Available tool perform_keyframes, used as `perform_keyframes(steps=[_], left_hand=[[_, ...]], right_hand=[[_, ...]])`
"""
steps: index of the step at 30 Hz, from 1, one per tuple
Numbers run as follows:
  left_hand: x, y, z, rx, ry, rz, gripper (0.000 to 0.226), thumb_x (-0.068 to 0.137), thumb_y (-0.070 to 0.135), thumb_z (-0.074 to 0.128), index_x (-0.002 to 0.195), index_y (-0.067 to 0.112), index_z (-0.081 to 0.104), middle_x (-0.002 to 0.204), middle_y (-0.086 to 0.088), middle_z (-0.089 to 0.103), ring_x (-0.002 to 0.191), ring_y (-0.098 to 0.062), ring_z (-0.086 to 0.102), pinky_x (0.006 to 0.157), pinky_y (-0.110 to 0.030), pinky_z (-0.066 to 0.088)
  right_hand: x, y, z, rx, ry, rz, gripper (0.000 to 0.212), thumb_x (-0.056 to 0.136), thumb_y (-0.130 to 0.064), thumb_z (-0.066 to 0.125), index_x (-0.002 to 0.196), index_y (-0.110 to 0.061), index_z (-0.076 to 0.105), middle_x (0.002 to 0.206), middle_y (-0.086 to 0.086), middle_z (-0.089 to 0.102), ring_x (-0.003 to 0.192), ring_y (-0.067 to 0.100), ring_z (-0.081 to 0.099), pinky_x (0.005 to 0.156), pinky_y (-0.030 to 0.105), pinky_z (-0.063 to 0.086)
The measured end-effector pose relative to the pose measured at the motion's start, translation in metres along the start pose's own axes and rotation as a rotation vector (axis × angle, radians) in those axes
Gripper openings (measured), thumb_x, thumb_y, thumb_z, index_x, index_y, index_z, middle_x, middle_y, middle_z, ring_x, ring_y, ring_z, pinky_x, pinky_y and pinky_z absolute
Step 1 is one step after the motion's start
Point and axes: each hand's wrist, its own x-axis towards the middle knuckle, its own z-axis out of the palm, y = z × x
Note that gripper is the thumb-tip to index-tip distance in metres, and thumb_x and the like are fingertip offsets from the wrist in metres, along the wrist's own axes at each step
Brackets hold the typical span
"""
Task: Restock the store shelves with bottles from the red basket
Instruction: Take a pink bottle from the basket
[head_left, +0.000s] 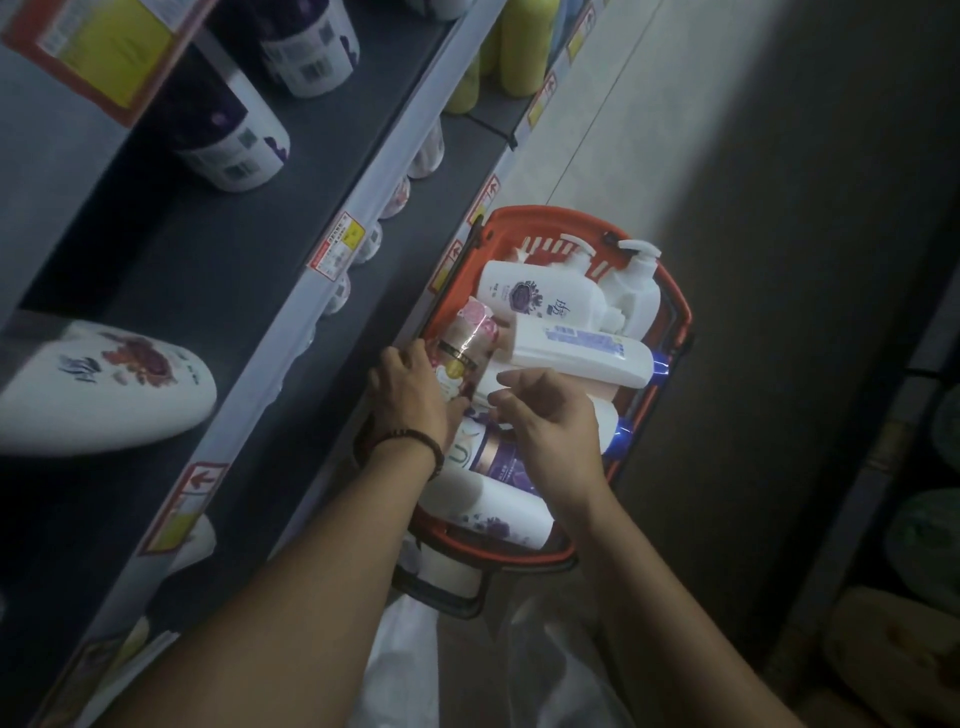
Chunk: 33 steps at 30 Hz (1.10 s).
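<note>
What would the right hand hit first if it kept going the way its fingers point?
Most likely the pink bottle gripped by the left hand in the red basket; the right hand points straight at it, though depth is unclear.

Our left hand (410, 395) grips the pink flowered plastic bottle (470, 338) against the shelf-side wall of the red plastic basket (670, 291). Just left of the grip, the basket rim and the pale grey shelf rail (332, 291) hem us in. Right of the grip, a white blue-capped bottle (582, 351) lies across its neighbours, and our right hand (556, 431) hovers there with fingers loosely curled. Nearer us than the grip, a purple-banded bottle (493, 452) lies packed close. Straight up from the grip the way is open. Up and left past the rail, the dark shelf board (208, 270) offers room beyond a white red-flowered bottle (104, 384).
</note>
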Motion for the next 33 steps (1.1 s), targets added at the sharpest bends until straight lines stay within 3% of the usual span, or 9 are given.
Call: perform_keyframes(steps=[6, 11, 16, 24, 30, 33], left_hand=[[0.005, 0.0, 0.004, 0.033, 0.029, -0.019, 0.087, 0.074, 0.042, 0.09, 0.143, 0.02, 0.042, 0.142, -0.015, 0.044, 0.132, -0.037, 0.045, 0.106, -0.051, 0.05], [0.001, 0.001, 0.003, -0.014, 0.012, -0.05, 0.085, 0.077, 0.041, 0.088, 0.145, 0.022, 0.04, 0.146, -0.018, 0.043, 0.135, -0.04, 0.042, 0.107, -0.054, 0.049], [-0.009, 0.003, -0.01, -0.135, 0.009, -0.113, 0.084, 0.08, 0.034, 0.088, 0.147, 0.02, 0.039, 0.146, -0.018, 0.043, 0.136, -0.04, 0.041, 0.103, -0.052, 0.048], [-0.031, 0.003, -0.046, -0.283, 0.081, -0.107, 0.086, 0.074, 0.033, 0.093, 0.144, 0.02, 0.046, 0.14, -0.013, 0.05, 0.132, -0.034, 0.049, 0.103, -0.049, 0.05], [-0.052, 0.006, -0.077, -0.419, 0.127, -0.057, 0.081, 0.066, 0.041, 0.095, 0.133, 0.027, 0.052, 0.13, -0.003, 0.058, 0.12, -0.026, 0.059, 0.096, -0.047, 0.058], [-0.07, 0.009, -0.098, -0.482, 0.158, -0.035, 0.075, 0.064, 0.046, 0.096, 0.125, 0.032, 0.054, 0.121, 0.004, 0.061, 0.11, -0.02, 0.064, 0.09, -0.047, 0.061]], right_hand=[[0.0, 0.0, 0.004, 0.019, 0.012, 0.038, 0.01, 0.098, 0.002, 0.068, 0.107, -0.002, 0.071, 0.09, 0.019, 0.077, 0.083, 0.03, 0.075, 0.084, 0.058, 0.06], [0.0, -0.003, 0.003, -0.004, -0.004, 0.032, 0.011, 0.097, 0.0, 0.072, 0.105, -0.007, 0.073, 0.086, 0.01, 0.079, 0.087, 0.035, 0.077, 0.084, 0.056, 0.062], [-0.003, -0.008, 0.004, -0.018, -0.016, 0.034, 0.009, 0.097, -0.003, 0.073, 0.105, -0.008, 0.073, 0.086, 0.006, 0.079, 0.087, 0.031, 0.077, 0.086, 0.053, 0.064], [-0.016, -0.022, 0.01, -0.032, -0.037, 0.024, 0.009, 0.097, -0.006, 0.075, 0.105, -0.009, 0.073, 0.088, 0.013, 0.077, 0.085, 0.048, 0.069, 0.069, 0.058, 0.061], [-0.022, -0.042, 0.008, -0.048, -0.104, 0.019, 0.026, 0.088, -0.012, 0.086, 0.109, -0.015, 0.071, 0.099, 0.005, 0.08, 0.093, 0.029, 0.079, 0.085, 0.059, 0.064], [-0.029, -0.058, 0.008, -0.048, -0.104, 0.002, 0.031, 0.086, -0.02, 0.089, 0.111, -0.02, 0.07, 0.102, 0.001, 0.079, 0.095, 0.024, 0.079, 0.083, 0.057, 0.065]])
